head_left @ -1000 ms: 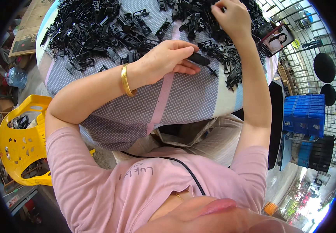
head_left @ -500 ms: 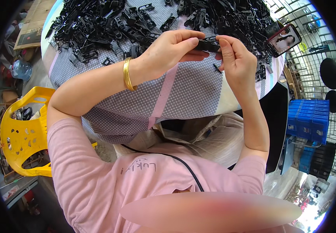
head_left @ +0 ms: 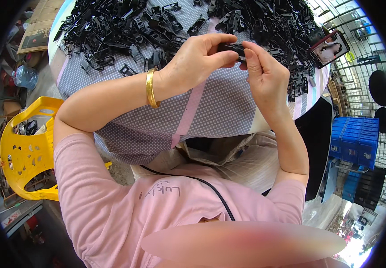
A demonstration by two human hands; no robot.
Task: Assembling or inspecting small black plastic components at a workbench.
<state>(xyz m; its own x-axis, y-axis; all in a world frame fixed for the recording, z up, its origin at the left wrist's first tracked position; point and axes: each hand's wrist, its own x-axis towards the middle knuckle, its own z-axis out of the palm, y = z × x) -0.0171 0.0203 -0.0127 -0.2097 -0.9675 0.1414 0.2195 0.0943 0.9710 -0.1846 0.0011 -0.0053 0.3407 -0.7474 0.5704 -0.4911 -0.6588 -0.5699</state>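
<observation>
Between my two hands is a small black plastic part (head_left: 231, 46), held just above the near side of the table. My left hand (head_left: 200, 59), with a gold bangle at its wrist, grips the part's left end between thumb and fingers. The thumb and fingers of my right hand (head_left: 265, 70) close on its right end. My fingers cover much of the part, so its full shape is hidden. Beyond my hands lie two heaps of similar black parts, a left heap (head_left: 112, 33) and a right heap (head_left: 269, 20).
A dotted cloth (head_left: 157, 127) with pink stripes covers the round table. At its right edge leans a phone (head_left: 330, 50) with a lit screen. A yellow plastic chair (head_left: 25, 149) stands to the left, blue crates (head_left: 354, 139) to the right. A cable runs across my shirt.
Both hands have drawn closer together around the black part, and its angle has changed. My right hand has shifted slightly left. A small dark piece seen below the right fingers no longer shows there.
</observation>
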